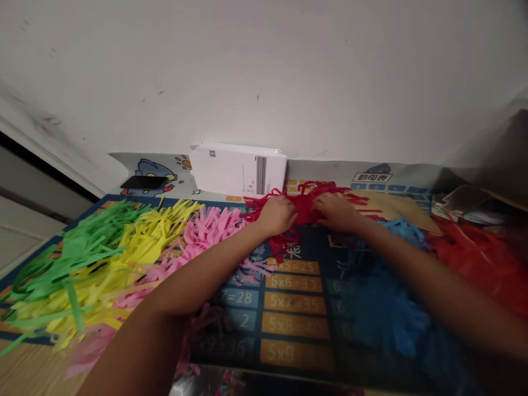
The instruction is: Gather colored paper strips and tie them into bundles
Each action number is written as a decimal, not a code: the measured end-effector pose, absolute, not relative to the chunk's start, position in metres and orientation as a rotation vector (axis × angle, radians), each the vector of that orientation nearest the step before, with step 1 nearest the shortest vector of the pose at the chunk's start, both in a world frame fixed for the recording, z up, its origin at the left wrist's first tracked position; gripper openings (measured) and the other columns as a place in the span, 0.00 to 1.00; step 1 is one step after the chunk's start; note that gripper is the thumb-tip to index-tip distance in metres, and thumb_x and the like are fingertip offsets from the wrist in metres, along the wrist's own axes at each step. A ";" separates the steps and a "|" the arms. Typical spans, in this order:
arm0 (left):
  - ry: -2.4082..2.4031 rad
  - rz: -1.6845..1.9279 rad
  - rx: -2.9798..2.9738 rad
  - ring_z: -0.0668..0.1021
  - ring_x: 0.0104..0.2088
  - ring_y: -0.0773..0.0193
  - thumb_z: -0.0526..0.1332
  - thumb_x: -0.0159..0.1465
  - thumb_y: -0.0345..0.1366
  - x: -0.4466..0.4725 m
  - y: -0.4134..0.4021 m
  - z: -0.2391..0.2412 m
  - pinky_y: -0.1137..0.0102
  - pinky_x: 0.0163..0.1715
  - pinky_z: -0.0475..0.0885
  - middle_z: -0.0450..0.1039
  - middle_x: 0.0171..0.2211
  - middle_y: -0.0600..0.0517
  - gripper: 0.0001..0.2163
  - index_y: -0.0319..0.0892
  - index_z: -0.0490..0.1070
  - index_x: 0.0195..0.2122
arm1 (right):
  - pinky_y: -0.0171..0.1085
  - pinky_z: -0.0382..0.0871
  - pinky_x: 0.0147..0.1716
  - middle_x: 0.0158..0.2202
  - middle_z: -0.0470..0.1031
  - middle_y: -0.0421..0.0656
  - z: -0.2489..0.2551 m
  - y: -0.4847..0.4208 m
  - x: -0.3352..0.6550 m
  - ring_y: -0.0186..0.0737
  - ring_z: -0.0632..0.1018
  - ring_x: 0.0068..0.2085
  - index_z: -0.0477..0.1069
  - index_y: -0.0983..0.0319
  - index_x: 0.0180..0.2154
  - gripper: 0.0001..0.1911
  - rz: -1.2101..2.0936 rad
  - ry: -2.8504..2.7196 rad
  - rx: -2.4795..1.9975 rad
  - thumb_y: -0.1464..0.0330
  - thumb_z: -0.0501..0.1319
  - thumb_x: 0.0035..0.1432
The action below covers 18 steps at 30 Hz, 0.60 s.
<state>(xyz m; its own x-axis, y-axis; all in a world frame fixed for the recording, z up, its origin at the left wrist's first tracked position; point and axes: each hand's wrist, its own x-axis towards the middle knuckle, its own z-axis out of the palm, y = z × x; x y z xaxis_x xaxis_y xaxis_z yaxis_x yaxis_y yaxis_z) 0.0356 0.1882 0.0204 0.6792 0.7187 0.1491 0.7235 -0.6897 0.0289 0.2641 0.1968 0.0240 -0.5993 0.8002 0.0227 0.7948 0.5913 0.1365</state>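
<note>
A bundle of dark red paper strips (pixel 305 209) lies at the back of the table, in front of the white box. My left hand (pixel 277 215) is closed on its left side, with the fingers curled. My right hand (pixel 336 211) grips the other side, fingertips bent down onto the red paper. Loose red ends stick out beyond both hands. Pink strips (pixel 214 225) spread just left of my left hand. Blue strips (pixel 385 302) lie beneath my right forearm.
Yellow strips (pixel 144 242) and green strips (pixel 91 236) cover the left side. Orange-red strips (pixel 478 253) are at the right. A white box (pixel 239 169) leans on the wall, with a black phone (pixel 144 182) to its left. A times-table mat (pixel 295 302) covers the tabletop.
</note>
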 end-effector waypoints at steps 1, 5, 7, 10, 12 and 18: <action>-1.200 -0.201 -2.869 0.78 0.49 0.49 0.57 0.69 0.39 0.042 0.187 0.021 0.57 0.51 0.70 0.79 0.43 0.39 0.13 0.36 0.77 0.43 | 0.44 0.62 0.48 0.52 0.75 0.53 0.024 0.199 0.265 0.55 0.72 0.54 0.76 0.62 0.47 0.17 0.202 2.749 1.389 0.65 0.67 0.54; -1.208 -0.066 -2.909 0.81 0.44 0.50 0.66 0.63 0.40 0.060 0.197 0.016 0.63 0.44 0.73 0.80 0.42 0.38 0.15 0.34 0.77 0.44 | 0.42 0.62 0.44 0.47 0.78 0.52 0.023 0.212 0.278 0.52 0.75 0.49 0.77 0.63 0.41 0.13 0.143 2.691 1.415 0.65 0.68 0.54; -1.234 -0.030 -2.912 0.81 0.43 0.51 0.67 0.62 0.39 0.062 0.206 0.014 0.65 0.41 0.73 0.80 0.42 0.39 0.14 0.35 0.77 0.44 | 0.39 0.62 0.41 0.46 0.79 0.49 0.022 0.217 0.285 0.48 0.76 0.47 0.77 0.62 0.40 0.11 0.077 2.690 1.418 0.64 0.67 0.55; -1.249 0.009 -2.925 0.81 0.43 0.52 0.65 0.64 0.42 0.061 0.215 0.013 0.66 0.41 0.73 0.81 0.40 0.41 0.12 0.37 0.79 0.41 | 0.36 0.62 0.39 0.44 0.80 0.45 0.019 0.222 0.293 0.44 0.77 0.45 0.78 0.60 0.40 0.10 -0.045 2.709 1.433 0.63 0.64 0.58; -1.261 0.015 -2.927 0.81 0.42 0.52 0.65 0.64 0.45 0.062 0.218 0.013 0.66 0.41 0.73 0.81 0.39 0.42 0.15 0.38 0.79 0.42 | 0.35 0.62 0.39 0.42 0.81 0.43 0.017 0.225 0.296 0.41 0.78 0.43 0.79 0.59 0.39 0.10 -0.125 2.718 1.453 0.63 0.63 0.59; -1.223 0.013 -2.950 0.79 0.46 0.54 0.67 0.62 0.46 0.074 0.216 0.014 0.66 0.45 0.72 0.78 0.45 0.44 0.18 0.39 0.77 0.47 | 0.33 0.62 0.34 0.36 0.82 0.43 0.015 0.229 0.301 0.38 0.78 0.36 0.80 0.62 0.36 0.11 -0.272 2.729 1.570 0.68 0.58 0.59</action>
<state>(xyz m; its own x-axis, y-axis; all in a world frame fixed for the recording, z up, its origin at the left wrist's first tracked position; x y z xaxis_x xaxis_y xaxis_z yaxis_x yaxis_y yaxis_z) 0.0743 0.2158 0.0136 0.7071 0.7066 -0.0276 0.7070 -0.7058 0.0449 0.3012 0.2286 0.0154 -0.5063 0.8595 -0.0699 0.8564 0.4917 -0.1578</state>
